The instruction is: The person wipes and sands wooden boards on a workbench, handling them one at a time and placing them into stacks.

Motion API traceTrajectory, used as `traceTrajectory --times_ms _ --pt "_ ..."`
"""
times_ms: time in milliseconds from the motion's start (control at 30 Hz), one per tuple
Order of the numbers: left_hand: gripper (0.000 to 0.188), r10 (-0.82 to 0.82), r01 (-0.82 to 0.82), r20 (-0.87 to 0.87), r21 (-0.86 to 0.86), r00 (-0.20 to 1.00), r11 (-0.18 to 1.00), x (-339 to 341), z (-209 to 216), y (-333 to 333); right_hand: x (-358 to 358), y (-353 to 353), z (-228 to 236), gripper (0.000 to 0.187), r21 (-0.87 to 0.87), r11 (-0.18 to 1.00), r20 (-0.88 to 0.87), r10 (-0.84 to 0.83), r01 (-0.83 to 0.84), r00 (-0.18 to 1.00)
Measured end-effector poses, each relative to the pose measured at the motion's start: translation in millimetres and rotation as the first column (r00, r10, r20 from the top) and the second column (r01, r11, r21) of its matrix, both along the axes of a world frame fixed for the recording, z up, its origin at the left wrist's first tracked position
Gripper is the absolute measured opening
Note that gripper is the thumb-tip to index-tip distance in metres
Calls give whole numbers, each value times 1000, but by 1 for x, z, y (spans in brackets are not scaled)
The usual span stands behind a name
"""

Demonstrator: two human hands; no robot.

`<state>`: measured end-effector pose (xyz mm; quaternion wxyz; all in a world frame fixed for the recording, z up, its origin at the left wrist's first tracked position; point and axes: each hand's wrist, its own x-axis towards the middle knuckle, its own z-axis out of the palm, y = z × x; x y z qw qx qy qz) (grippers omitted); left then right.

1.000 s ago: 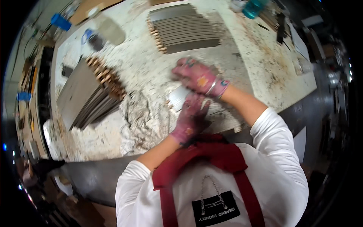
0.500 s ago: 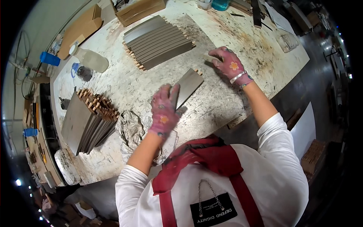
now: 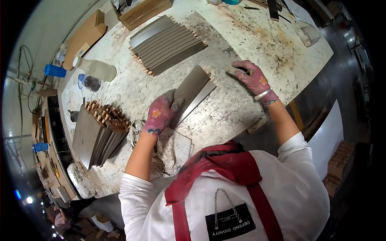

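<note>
My left hand [image 3: 159, 114], in a pink flowered glove, grips the near end of a flat grey board [image 3: 191, 88] with its thumb across the face. The board is tilted on the table, and short wooden pegs [image 3: 207, 71] stick out at its far end. Along its right side runs a lighter grey strip [image 3: 201, 100]; I cannot tell whether this is a second board. To the right, my right hand [image 3: 254, 78], gloved alike, hovers apart from the board. Its fingers are curved and spread, with nothing plainly held.
Beyond the hands lies a row of overlapping grey pegged boards [image 3: 167, 46]. A leaning stack of similar boards [image 3: 102, 136] stands at left. Near it are a crumpled cloth [image 3: 165, 150], a capped bottle [image 3: 98, 69] and a small dark jar [image 3: 92, 83]. An open cardboard box [image 3: 146, 14] sits at the back.
My left hand has shifted left and now grips the board, which it pressed flat before. A darker face has come up. My right hand has moved slightly right and nearer.
</note>
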<state>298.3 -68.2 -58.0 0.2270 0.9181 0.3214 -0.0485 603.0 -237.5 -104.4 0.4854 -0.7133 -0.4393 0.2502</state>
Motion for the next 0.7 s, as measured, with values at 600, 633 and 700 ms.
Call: traceTrajectory --times_ms 600,633,700 --pt "74 79 -98 381 32 921 995 -5 -75 -39 -66 64 4 32 -14 998 459 56 -56 887" --pt "74 82 -99 371 25 925 995 -5 -75 -39 -69 58 6 32 -22 998 512 63 -61 857" --pt "74 119 -114 367 -35 923 993 -5 -76 -41 -72 37 1 31 -3 995 544 88 -104 835"
